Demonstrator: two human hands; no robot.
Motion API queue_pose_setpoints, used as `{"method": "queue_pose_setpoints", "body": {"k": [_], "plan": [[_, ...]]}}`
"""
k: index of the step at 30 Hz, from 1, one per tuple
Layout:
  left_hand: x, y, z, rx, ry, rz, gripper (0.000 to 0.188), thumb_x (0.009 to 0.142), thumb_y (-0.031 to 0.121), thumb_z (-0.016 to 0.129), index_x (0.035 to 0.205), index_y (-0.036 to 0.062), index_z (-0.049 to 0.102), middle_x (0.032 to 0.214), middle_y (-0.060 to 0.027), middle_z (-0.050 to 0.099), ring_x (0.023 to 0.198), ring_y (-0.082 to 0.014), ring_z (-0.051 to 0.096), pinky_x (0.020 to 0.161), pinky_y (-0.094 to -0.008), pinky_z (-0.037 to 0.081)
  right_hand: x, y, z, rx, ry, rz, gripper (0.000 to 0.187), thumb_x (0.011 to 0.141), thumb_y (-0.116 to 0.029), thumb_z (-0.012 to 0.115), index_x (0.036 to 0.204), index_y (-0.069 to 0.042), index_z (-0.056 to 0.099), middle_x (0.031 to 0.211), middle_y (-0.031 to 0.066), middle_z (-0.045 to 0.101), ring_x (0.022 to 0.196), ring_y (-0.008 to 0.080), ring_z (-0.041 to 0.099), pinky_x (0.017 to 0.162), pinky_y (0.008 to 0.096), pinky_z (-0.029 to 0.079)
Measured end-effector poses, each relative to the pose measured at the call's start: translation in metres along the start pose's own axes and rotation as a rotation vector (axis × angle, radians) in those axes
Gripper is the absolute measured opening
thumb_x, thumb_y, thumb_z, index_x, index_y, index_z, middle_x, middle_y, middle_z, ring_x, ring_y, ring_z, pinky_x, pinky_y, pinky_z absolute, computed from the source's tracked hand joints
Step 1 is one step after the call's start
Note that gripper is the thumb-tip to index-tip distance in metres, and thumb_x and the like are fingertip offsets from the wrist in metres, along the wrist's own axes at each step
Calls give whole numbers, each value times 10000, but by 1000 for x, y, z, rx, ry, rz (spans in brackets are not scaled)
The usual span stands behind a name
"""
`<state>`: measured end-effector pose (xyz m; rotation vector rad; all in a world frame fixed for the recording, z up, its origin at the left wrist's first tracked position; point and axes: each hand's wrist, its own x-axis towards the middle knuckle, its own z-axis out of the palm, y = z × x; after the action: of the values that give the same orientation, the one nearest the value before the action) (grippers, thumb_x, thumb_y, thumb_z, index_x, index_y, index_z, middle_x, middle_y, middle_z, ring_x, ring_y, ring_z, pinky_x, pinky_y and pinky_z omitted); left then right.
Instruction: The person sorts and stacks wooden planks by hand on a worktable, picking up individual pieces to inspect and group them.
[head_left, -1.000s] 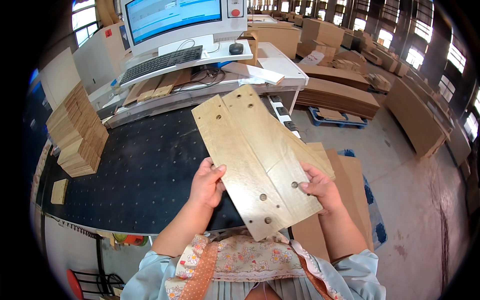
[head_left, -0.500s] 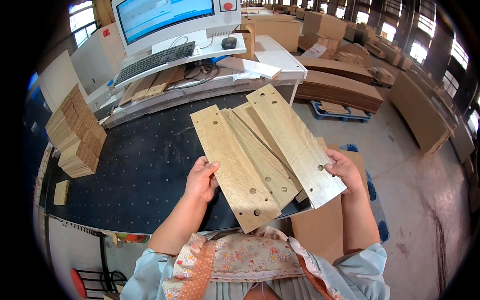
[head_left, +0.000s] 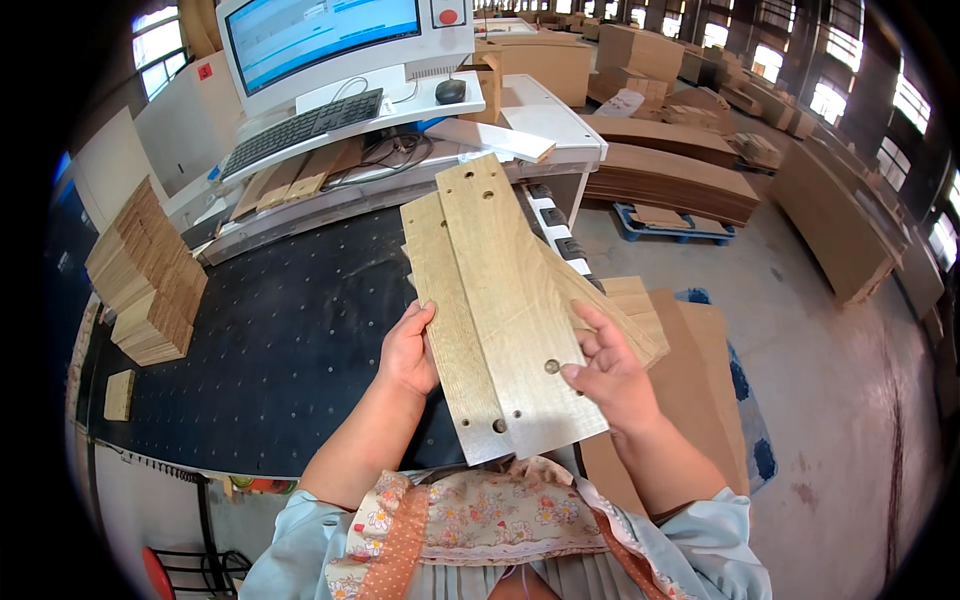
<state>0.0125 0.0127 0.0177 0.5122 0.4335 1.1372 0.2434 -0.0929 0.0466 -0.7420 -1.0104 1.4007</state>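
Left hand (head_left: 408, 350) and right hand (head_left: 608, 372) each grasp an edge of 3 overlapping drilled panels (head_left: 500, 310), held above the black table (head_left: 280, 340). A loose grip could let 1 slide off. Left of the panels: a board stack (head_left: 145, 270); behind them: a keyboard (head_left: 300, 128) and monitor (head_left: 320, 40).

A furniture-panel factory floor: a black perforated machine bed (head_left: 270, 340) sits below a control station with a monitor (head_left: 320, 40) and keyboard (head_left: 300, 125). Stacks of cut wooden boards (head_left: 145, 275) line the bed's left edge, while pallets of flat brown sheets (head_left: 665, 180) stretch across the concrete floor (head_left: 830, 400) of a long hall lit by side windows (head_left: 915, 100).
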Motion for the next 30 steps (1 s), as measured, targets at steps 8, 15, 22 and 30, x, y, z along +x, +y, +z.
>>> {"method": "queue_pose_setpoints", "body": {"k": [8, 15, 22, 30], "plan": [[0, -2, 4, 41, -196, 9, 502, 848, 65, 592, 1305, 16, 390, 1186, -153, 562, 1081, -290, 575, 921, -436, 481, -5, 30, 33, -570, -18, -170, 553, 836, -50, 581, 1338, -24, 349, 1106, 158, 544, 928, 211, 557, 774, 307, 464], [3, 67, 18, 655, -309, 0, 624, 739, -34, 657, 1299, -23, 383, 1161, -137, 577, 1049, -237, 586, 910, -378, 478, -4, -26, 56, -1521, -45, -565, 611, 726, -275, 739, 1229, -19, 507, 1036, 164, 560, 963, 314, 556, 796, 407, 466], [-7, 153, 86, 1566, -885, -339, 596, 695, -11, 706, 1248, 36, 488, 1053, -68, 631, 939, -117, 578, 814, -295, 477, 12, -77, 90, -2254, -175, -843, 850, 580, -295, 758, 1350, -164, 426, 1317, 131, 459, 1238, 336, 411, 973, 618, 301], [10, 160, 94, 1777, -1015, -698, 547, 711, -13, 708, 1219, 47, 515, 1032, -52, 637, 918, -131, 578, 791, -289, 468, -4, -29, 108, -2165, -285, -623, 967, 533, -457, 786, 1387, -273, 371, 1376, 137, 391, 1235, 361, 396, 915, 642, 340]]}}
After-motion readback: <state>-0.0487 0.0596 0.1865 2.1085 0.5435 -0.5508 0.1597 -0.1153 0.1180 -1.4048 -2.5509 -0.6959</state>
